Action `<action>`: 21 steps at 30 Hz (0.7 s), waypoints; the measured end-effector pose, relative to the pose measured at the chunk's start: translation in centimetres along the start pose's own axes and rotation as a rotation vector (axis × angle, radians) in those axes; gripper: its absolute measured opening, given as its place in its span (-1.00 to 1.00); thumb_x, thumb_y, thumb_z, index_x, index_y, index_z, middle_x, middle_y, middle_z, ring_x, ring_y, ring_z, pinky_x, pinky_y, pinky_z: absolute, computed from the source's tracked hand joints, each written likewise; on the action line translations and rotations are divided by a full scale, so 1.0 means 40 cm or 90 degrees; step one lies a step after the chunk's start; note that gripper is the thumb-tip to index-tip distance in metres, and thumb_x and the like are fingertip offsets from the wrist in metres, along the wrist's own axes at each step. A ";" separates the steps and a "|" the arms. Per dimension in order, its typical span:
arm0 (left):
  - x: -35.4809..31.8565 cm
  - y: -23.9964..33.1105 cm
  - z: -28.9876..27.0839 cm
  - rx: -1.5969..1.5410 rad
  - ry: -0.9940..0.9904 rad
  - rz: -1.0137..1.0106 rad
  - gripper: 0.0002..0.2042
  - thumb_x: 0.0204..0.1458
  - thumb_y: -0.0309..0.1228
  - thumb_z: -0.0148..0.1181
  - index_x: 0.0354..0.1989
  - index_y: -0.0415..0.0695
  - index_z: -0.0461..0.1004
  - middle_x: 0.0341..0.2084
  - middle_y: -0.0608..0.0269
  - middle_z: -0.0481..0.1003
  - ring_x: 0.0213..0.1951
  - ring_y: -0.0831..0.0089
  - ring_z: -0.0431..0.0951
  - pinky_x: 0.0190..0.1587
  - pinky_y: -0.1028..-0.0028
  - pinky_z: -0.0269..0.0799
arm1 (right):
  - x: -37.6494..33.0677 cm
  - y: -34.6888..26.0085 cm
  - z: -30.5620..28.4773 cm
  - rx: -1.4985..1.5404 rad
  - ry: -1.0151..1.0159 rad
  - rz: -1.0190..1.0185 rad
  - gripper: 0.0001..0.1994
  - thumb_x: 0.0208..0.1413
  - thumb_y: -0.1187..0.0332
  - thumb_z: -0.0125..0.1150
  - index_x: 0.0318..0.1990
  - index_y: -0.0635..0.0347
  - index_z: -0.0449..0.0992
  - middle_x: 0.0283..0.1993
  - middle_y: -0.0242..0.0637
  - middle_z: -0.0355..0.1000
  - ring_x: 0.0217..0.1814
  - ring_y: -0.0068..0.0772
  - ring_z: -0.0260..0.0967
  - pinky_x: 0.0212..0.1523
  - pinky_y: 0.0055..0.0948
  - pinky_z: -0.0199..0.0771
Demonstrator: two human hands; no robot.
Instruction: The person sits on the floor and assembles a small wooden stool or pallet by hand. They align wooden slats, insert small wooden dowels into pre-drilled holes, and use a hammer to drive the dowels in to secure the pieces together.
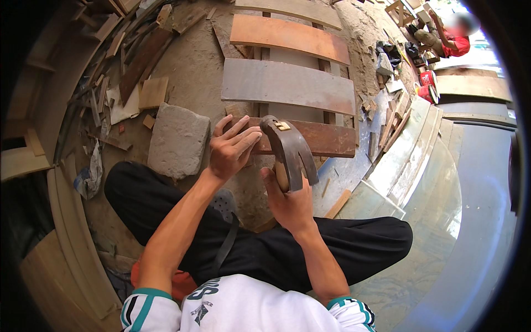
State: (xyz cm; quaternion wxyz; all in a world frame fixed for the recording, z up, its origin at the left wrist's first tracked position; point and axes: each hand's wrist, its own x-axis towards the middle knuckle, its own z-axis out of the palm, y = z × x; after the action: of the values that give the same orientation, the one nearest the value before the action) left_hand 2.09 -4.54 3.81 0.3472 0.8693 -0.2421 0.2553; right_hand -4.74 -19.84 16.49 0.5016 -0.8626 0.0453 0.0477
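In my right hand is a claw hammer, its handle gripped just below the dark metal head. The head is over the nearest wooden slat, with the claw curving back toward me. My left hand is at the left end of that reddish-brown slat. Its thumb and forefinger come together close to the hammer's striking face, and the other fingers stretch over the board. What lies between those fingertips is too small or hidden to tell. The slat belongs to a row with a grey slat and an orange-brown slat beyond.
A stone block lies left of my hands. Wood scraps are heaped at the far left. Glass sheets lie at the right, near red cans. Another person in a red shirt sits at the far right.
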 end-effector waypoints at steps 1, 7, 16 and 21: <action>0.001 0.002 0.001 0.001 0.004 0.001 -0.89 0.02 -0.46 0.34 -0.26 -0.07 0.66 -0.18 0.29 0.67 0.09 0.25 0.59 0.28 0.13 0.23 | -0.002 0.016 0.014 -0.001 0.035 -0.056 -0.75 0.23 0.29 0.28 -0.35 0.32 0.47 -0.58 -0.15 0.41 -0.57 -0.31 0.34 -0.47 -0.26 0.35; -0.003 -0.002 -0.003 -0.001 -0.012 0.006 -0.83 0.05 -0.40 0.34 -0.18 -0.09 0.65 -0.15 0.25 0.66 0.13 0.26 0.56 0.31 0.13 0.21 | 0.017 0.006 -0.006 -0.016 -0.052 0.101 -0.78 0.22 0.37 0.24 -0.10 0.30 0.41 -0.46 0.10 0.49 -0.44 0.10 0.52 -0.44 -0.18 0.43; -0.010 0.013 -0.008 0.008 -0.075 0.030 -0.60 0.01 -0.11 0.40 -0.06 -0.09 0.62 -0.04 0.30 0.63 0.19 0.31 0.51 0.34 0.13 0.14 | 0.021 0.020 -0.037 0.046 -0.016 0.106 -0.76 0.23 0.32 0.26 -0.11 0.29 0.42 -0.47 0.02 0.50 -0.43 0.09 0.52 -0.37 -0.19 0.46; -0.015 -0.001 -0.012 0.052 -0.076 0.057 -0.61 0.05 -0.09 0.35 -0.08 -0.11 0.62 -0.05 0.27 0.63 0.19 0.31 0.51 0.35 0.11 0.12 | 0.014 -0.007 -0.045 -0.010 -0.040 0.095 -0.74 0.23 0.30 0.26 -0.08 0.30 0.43 -0.38 0.07 0.53 -0.37 0.08 0.54 -0.35 -0.18 0.47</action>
State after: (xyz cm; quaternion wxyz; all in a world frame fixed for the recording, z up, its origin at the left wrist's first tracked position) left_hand 1.53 -4.00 3.71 0.2850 0.8845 -0.2906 0.2279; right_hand -4.08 -21.26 17.54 0.4911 -0.8588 0.0932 0.1119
